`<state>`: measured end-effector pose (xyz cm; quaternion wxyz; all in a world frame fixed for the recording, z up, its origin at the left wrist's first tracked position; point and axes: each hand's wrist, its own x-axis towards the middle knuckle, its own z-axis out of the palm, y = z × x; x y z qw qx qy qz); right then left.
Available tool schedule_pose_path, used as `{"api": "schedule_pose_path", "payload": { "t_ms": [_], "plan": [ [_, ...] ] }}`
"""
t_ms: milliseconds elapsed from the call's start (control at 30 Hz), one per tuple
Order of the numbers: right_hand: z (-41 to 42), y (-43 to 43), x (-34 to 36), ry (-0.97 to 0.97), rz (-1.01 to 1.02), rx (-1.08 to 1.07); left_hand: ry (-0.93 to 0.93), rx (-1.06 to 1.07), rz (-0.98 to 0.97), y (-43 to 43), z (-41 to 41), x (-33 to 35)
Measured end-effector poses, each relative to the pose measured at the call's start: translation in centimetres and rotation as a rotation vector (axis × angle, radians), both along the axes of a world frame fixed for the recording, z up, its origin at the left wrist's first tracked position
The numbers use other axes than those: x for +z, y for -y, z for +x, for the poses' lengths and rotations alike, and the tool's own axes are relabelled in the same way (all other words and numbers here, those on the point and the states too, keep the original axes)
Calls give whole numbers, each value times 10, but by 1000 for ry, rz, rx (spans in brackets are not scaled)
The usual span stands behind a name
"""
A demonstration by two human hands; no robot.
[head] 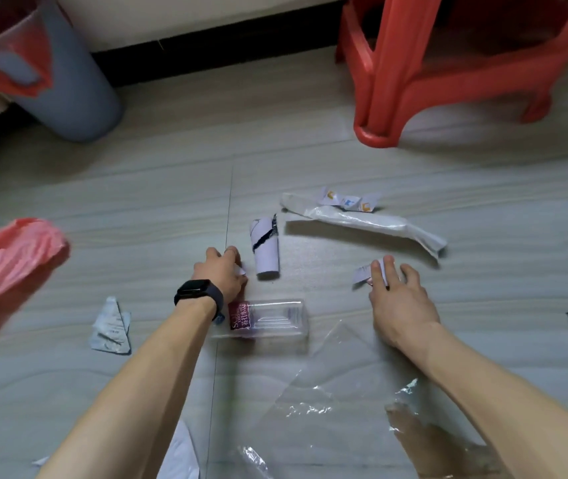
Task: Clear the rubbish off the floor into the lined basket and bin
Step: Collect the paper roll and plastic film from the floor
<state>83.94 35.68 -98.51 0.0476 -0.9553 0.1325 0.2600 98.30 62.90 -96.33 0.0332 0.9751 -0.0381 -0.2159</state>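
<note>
Grey floor tiles (158, 202) have rubbish lying all over them. The left hand (222, 271), with a black watch on its wrist, has its fingers curled and pinches a small white scrap (241, 270) at the fingertips. Just to the right of that pinch lies a paper tube (264, 252) with a dark torn stripe, close but not touching. Right behind the left wrist lies a clear bottle (268, 319) on its side.

The right hand (400, 297) is spread out flat, and its straight fingers press on a torn paper bit (362, 273) on the floor. Beyond those fingers lies a long white wrapper (362, 219). Under the right arm is a clear plastic sheet (327, 392).

Far off to the left of the left hand is the pink-lined basket (16, 257), blurry at the edge. Farther away on that side stands the blue bin (78, 98) with its red liner. Well beyond the right hand stands a red stool (396, 81).
</note>
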Motion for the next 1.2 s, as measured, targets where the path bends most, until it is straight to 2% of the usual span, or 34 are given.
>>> {"api": "schedule_pose_path", "payload": {
  "t_ms": [67, 233, 333, 433, 567, 700, 767, 900, 1033, 1200],
  "plan": [
    [6, -2, 4, -18, 7, -22, -6, -28, -34, 4, 6, 4],
    [16, -4, 7, -29, -21, -2, 199, -80, -235, 43, 14, 28],
    [15, 1, 6, -25, -19, 23, 334, -238, -295, 89, 20, 42],
    [15, 3, 2, -16, -31, 45, 369, -457, -235, 132, 33, 41],
    [18, 2, -1, -19, -51, 65, 326, -331, -342, 167, 62, 30],
    [20, 2, 1, -24, -45, 64, 86, -468, -65, 167, 59, 3],
    [20, 4, 1, -13, -43, 65, 33, -441, -19, 160, 46, -8],
    [18, 5, 1, -18, -17, 39, 88, -449, -20, 155, 17, -7],
    [16, 5, 1, -11, -18, 27, 116, -319, -20, 155, -25, -8],
    [24, 11, 8, 43, -99, 177, 102, -189, -76, 156, -64, -6]
  ]
}}
